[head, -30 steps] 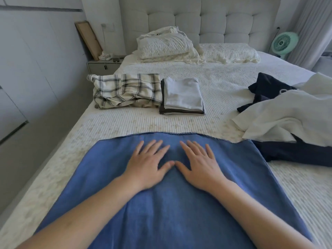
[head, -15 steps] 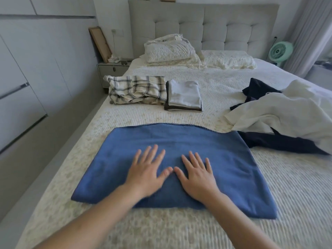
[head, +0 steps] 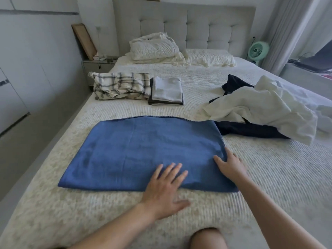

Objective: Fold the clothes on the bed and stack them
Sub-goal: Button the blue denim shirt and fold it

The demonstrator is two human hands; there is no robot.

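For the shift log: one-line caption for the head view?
Both hands, left and right, flat on blue towel on bed.

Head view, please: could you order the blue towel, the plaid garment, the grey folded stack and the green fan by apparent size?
1. blue towel, clearly largest, though nearest.
2. plaid garment.
3. grey folded stack.
4. green fan, smallest, but farthest, so its true rank is unsure.

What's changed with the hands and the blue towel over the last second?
Both hands slid back from the middle of the blue towel toward its near edge. The left hand now lies flat across that edge; the right hand moved out to the towel's right end, thumb on the cloth. Nothing is gripped yet. The towel, the folded stack, the plaid garment and the unfolded pile stayed put.
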